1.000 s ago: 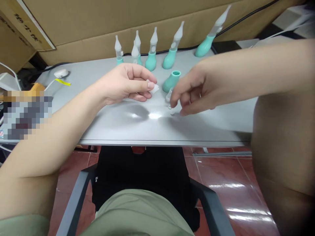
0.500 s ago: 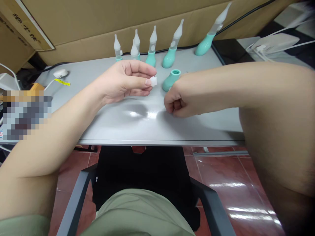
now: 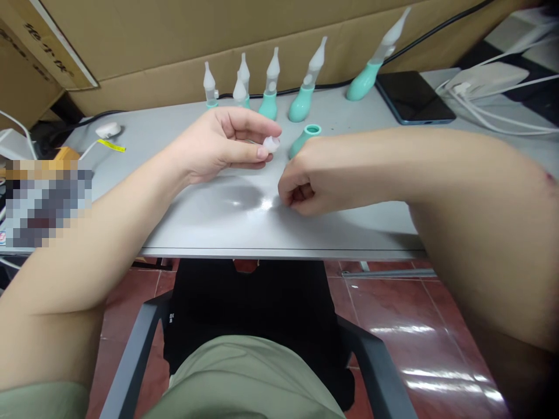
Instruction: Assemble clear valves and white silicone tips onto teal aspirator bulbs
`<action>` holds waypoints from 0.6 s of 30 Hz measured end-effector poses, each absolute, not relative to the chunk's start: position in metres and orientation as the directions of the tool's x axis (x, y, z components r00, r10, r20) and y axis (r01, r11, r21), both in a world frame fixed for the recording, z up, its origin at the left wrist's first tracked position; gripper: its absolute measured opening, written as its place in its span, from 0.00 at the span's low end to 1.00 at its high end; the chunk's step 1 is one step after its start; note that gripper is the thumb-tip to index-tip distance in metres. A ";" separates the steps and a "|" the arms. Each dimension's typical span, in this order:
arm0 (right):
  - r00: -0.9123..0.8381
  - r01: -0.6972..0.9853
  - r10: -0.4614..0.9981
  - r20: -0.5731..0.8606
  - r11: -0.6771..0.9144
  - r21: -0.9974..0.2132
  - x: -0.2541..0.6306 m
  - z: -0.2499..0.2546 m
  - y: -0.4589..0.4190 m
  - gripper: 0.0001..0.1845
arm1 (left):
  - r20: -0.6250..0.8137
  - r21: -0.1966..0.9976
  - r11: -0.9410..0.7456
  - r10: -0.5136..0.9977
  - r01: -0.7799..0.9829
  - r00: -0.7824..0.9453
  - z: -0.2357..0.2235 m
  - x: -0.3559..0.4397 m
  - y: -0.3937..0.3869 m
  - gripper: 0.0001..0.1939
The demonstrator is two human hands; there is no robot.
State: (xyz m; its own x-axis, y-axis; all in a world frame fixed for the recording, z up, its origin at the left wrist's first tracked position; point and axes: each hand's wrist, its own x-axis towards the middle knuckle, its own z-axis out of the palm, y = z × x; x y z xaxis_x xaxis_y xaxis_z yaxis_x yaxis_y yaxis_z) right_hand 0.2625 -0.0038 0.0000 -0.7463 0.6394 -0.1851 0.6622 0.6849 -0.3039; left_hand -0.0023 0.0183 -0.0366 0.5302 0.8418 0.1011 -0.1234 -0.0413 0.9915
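Between thumb and fingers, my left hand [image 3: 231, 139] pinches a small translucent white plastic piece [image 3: 271, 144] above the table. My right hand [image 3: 301, 180] is a closed fist turned downward just to the right. Its fingertips are hidden, so what it holds, if anything, does not show. Right behind that hand a teal rubber bulb [image 3: 303, 139] stands with its round neck open, its lower part covered. Further back is a row of nasal aspirators with teal bulbs, clear middles and white tips, among them one upright aspirator [image 3: 268, 105] and one tilted aspirator [image 3: 301, 105].
At the back right another aspirator [image 3: 362, 81] leans near a dark phone [image 3: 414, 99] and white cables [image 3: 480, 110]. A cardboard wall [image 3: 174, 46] closes off the table's back. On the left lies a white plug-like piece [image 3: 108, 129] with a yellow-tagged cord.
My right fist has shifted slightly left and toward me, and its forearm has lowered, uncovering more of the phone. The white piece in my left hand has turned a little.
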 end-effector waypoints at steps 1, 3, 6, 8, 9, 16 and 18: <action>-0.745 0.666 0.633 -0.210 0.695 -0.269 0.265 0.002 -0.004 0.13 | 0.119 0.990 -0.063 0.841 -0.123 0.527 -0.037 -0.003 0.019 0.19; -0.749 0.657 0.649 -0.132 0.701 -0.277 0.269 0.009 -0.006 0.12 | 0.143 0.988 -0.095 0.842 -0.118 0.520 -0.038 -0.004 0.019 0.22; -0.685 0.488 0.687 0.242 0.679 -0.548 0.276 0.018 -0.008 0.05 | 0.152 0.988 -0.111 0.837 -0.109 0.525 -0.039 -0.005 0.019 0.24; -0.536 0.382 0.736 0.413 0.648 -0.659 0.277 0.019 -0.008 0.02 | 0.154 0.988 -0.111 0.830 -0.112 0.535 -0.039 -0.005 0.018 0.22; -0.475 0.367 0.756 0.450 0.635 -0.679 0.277 0.017 -0.007 0.01 | 0.162 0.986 -0.113 0.828 -0.122 0.537 -0.039 -0.004 0.017 0.20; -0.456 0.324 0.765 0.455 0.619 -0.716 0.269 0.007 -0.001 0.04 | 0.154 0.986 -0.105 0.875 -0.131 0.458 -0.035 0.003 0.008 0.13; -0.452 0.326 0.760 0.467 0.628 -0.706 0.268 0.008 -0.001 0.05 | 0.149 0.987 -0.104 0.891 -0.126 0.429 -0.032 0.004 0.006 0.13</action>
State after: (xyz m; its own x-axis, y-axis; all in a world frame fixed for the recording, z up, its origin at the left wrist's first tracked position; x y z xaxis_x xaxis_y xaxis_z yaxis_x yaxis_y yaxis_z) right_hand 0.2681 -0.0008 0.0081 -0.4525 0.7596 0.4672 0.3256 0.6285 -0.7064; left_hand 0.0040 0.0065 -0.0317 0.4294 0.8908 0.1486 -0.1257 -0.1040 0.9866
